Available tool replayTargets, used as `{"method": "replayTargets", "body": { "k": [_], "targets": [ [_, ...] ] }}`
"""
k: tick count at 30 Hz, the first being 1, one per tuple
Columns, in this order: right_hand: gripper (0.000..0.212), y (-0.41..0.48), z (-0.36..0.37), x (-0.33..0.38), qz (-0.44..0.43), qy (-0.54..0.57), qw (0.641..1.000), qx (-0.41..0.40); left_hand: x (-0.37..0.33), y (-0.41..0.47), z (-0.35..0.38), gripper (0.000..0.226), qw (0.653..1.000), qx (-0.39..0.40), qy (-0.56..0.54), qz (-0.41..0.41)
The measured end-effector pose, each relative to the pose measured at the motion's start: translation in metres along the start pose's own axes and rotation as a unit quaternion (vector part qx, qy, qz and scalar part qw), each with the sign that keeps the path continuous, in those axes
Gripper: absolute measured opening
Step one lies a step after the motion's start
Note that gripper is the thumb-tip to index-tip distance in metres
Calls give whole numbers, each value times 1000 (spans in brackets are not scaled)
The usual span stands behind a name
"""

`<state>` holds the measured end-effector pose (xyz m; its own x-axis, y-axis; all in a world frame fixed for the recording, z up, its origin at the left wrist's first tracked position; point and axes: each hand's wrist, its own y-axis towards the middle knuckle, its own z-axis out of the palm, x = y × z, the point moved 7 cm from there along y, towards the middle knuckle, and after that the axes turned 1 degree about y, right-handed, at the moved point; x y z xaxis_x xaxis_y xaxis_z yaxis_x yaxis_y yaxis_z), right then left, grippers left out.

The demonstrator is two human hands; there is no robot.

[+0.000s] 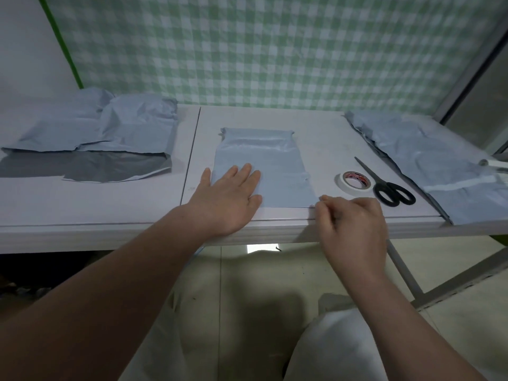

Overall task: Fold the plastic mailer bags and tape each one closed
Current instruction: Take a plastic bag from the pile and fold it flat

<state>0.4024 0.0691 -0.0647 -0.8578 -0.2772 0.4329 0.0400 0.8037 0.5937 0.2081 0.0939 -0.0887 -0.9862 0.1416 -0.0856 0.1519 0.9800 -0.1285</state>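
A grey-blue plastic mailer bag (272, 160) lies flat in the middle of the white table (275, 116), its near edge close to the table's front edge. My left hand (231, 199) presses flat on the bag's near left part, fingers straight. My right hand (351, 229) has its fingers curled and pinches the bag's near right corner. A roll of white tape (353, 182) lies just right of the bag, with black-handled scissors (390, 188) beside it.
Two stuffed mailer bags (110, 127) with dark grey flaps lie at the left. A pile of flat mailer bags (428, 160) covers the right end of the table. A green checked cloth hangs behind. My knee shows below the table edge.
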Motion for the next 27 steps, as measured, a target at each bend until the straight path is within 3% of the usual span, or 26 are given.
{"method": "replayTargets", "body": {
  "k": [2,7,9,15,18,27],
  "targets": [
    [24,7,1,-9,73,43,996,41,0,0,1,55,1000,2,0,-2],
    [21,25,20,-9,131,15,972,193,2,2,2,55,1000,-2,12,-2],
    [15,31,28,-9,166,53,959,224,2,2,2,55,1000,-3,13,-2],
    [26,41,34,-3,188,109,945,245,2,2,1,55,1000,-7,5,-1],
    [39,41,34,-10,181,73,949,249,2,2,1,55,1000,-7,9,1],
    [43,40,36,-15,116,-41,972,202,3,3,3,55,1000,-5,8,0]
  ]
}}
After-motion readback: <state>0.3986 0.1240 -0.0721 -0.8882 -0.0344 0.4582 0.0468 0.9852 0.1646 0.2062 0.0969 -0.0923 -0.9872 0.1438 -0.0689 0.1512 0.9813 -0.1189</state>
